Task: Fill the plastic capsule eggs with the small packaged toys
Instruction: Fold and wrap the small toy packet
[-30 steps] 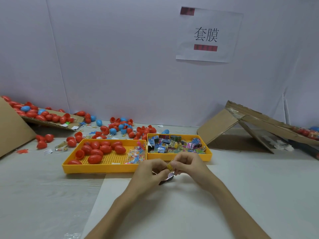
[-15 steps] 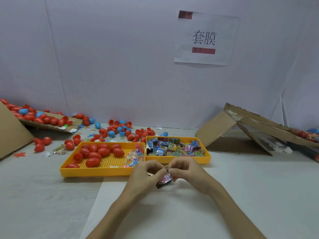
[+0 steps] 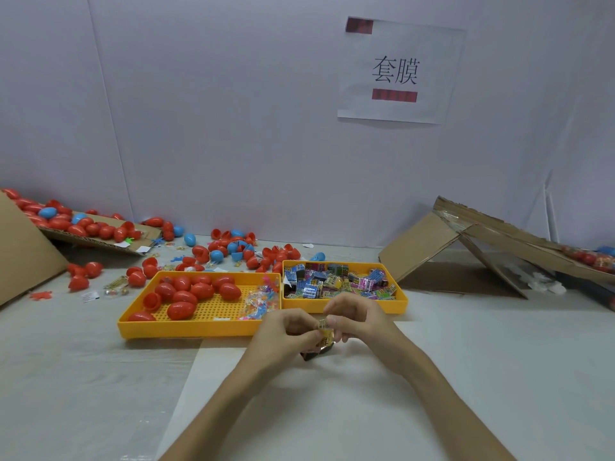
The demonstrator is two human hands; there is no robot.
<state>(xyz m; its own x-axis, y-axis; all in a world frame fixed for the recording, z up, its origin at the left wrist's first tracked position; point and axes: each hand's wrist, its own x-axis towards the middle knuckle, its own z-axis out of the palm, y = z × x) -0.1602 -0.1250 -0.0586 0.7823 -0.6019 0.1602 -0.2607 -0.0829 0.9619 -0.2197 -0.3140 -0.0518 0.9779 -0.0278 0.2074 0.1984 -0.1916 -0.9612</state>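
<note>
Since a second ago the two hands have stayed together in front of the trays, only the fingers shifting on the toy packet (image 3: 325, 329). The left hand (image 3: 283, 334) and the right hand (image 3: 362, 321) both pinch it between fingertips above the table (image 3: 332, 410) — a dark part hangs below. Just behind, the left tray (image 3: 186, 329) holds red eggs (image 3: 181, 309); the right tray (image 3: 401, 306) holds more packets (image 3: 332, 282). Loose eggs (image 3: 233, 249) lie by the wall — folded cardboard (image 3: 419, 247) stands to the right.
</note>
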